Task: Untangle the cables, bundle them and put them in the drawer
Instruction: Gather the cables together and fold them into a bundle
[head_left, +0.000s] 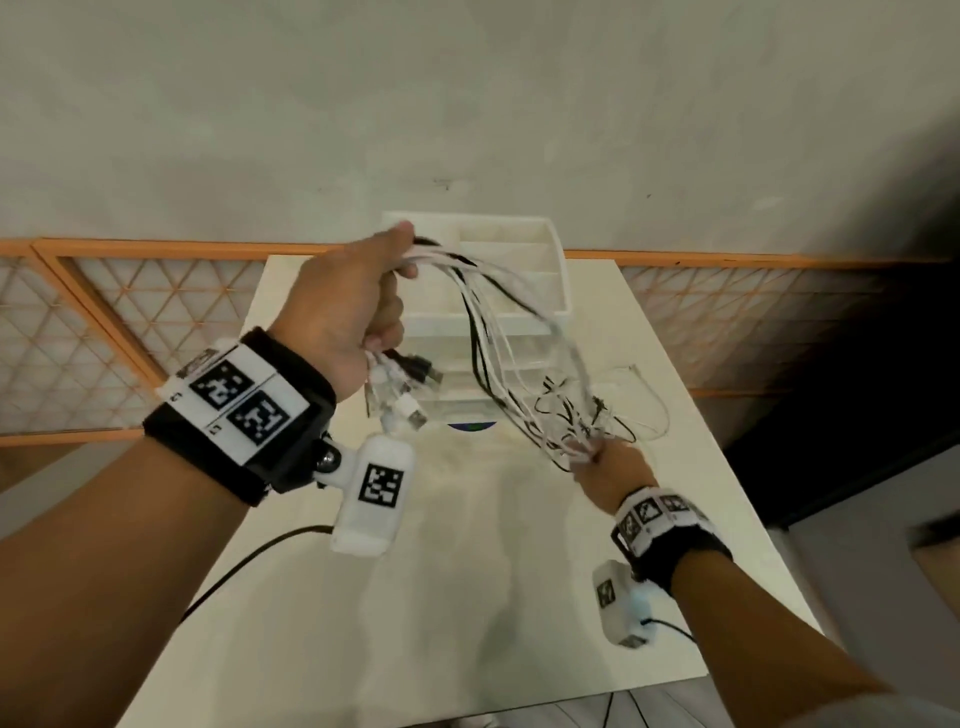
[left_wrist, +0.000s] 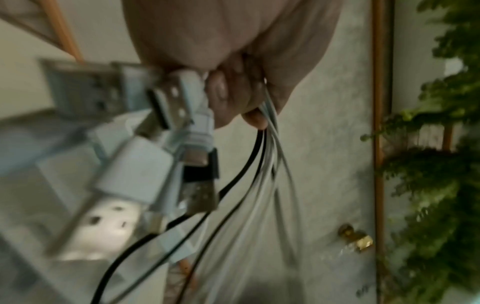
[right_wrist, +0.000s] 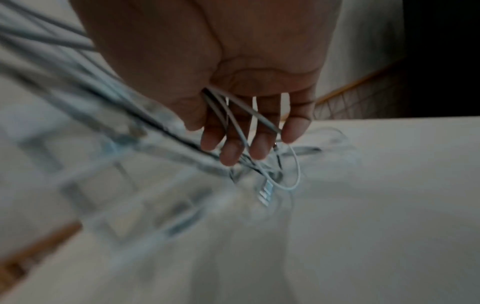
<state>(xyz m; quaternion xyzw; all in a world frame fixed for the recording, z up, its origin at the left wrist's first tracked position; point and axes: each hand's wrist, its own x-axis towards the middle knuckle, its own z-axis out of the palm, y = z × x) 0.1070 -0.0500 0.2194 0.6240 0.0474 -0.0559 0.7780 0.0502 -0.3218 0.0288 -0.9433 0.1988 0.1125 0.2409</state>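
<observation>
My left hand is raised over the white table and grips a bunch of white and black cables in its fist. Their USB plugs hang below the fist; the left wrist view shows the left hand with the USB plugs close up and the cables trailing away. The strands run down and right to my right hand, low over the table. There the right hand has straight, spread fingers with thin cables threaded between them. Tangled loose ends lie beyond its fingertips.
A white drawer unit with an open top tray stands at the table's far edge, behind the cables. An orange lattice screen runs along the wall. A black cord trails off the table's left side. A green plant shows in the left wrist view.
</observation>
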